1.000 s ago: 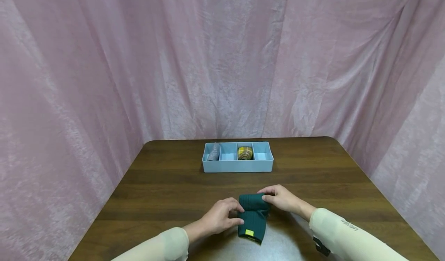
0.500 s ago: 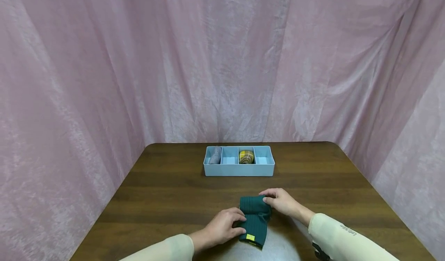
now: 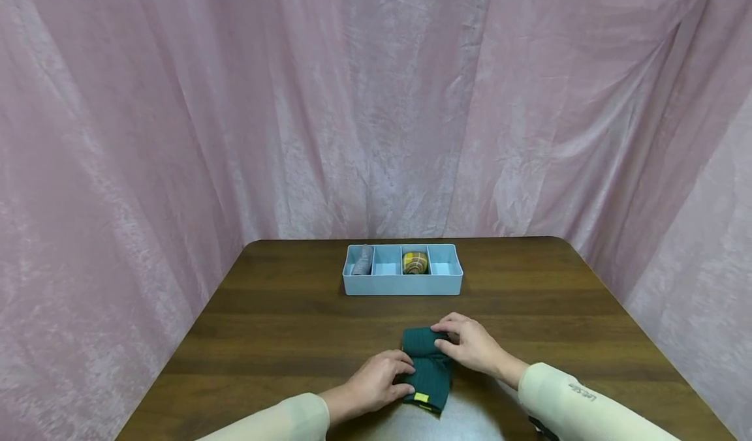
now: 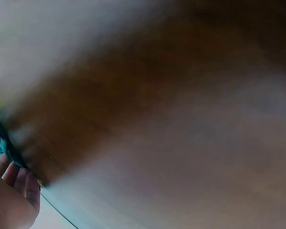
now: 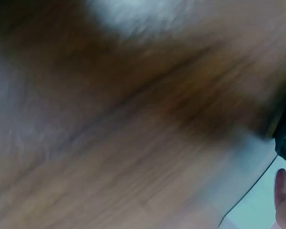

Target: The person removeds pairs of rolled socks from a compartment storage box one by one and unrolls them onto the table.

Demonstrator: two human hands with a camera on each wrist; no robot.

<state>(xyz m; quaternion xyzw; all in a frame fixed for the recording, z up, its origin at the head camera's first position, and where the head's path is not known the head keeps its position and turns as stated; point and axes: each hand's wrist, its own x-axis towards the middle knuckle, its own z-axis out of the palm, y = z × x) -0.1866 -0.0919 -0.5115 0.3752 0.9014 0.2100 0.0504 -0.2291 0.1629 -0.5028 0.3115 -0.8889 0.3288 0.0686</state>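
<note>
From my head, one camera is looking forward and down over the table (image 3: pixel 264 336), taking in my left hand (image 3: pixel 376 383), my right hand (image 3: pixel 472 346) and the curtain (image 3: pixel 376 102) beyond. My wrist cameras are facing its blurred surface from close by, catching each hand only at a lower corner. All three are probably sharing the green cloth (image 3: pixel 431 379).

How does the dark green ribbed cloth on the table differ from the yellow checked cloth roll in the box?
The dark green ribbed cloth is plain except for a small yellow patch; the yellow checked cloth roll is patterned. The green one is partly spread out, the yellow one rolled compactly. The left hand and right hand touch the green one; the yellow one sits untouched in the light blue rectangular box. Both look like fabric.
</note>
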